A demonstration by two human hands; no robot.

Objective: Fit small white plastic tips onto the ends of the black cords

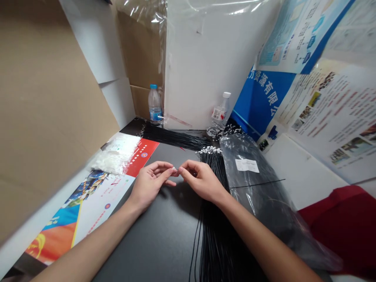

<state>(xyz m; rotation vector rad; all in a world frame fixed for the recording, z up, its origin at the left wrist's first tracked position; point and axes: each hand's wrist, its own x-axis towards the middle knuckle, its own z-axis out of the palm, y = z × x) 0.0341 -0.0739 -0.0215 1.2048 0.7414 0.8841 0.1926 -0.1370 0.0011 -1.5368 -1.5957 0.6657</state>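
Over the dark table (152,243), my left hand (151,182) pinches a small white piece (175,169) between thumb and forefinger. My right hand (202,180) meets it fingertip to fingertip, its thumb and forefinger pressed together. What the right fingers hold is too small to make out. Close beside the right hand lies a thick bundle of black wires (214,235), partly under my right forearm. White connector ends (210,150) cap the far end of that bundle.
A bag of white pieces (114,154) rests on printed sheets (96,211) at left. More black wires (179,137) lie at the back, near two bottles (155,105). A clear plastic bag (264,211) with a label covers the right side. Boards enclose the table.
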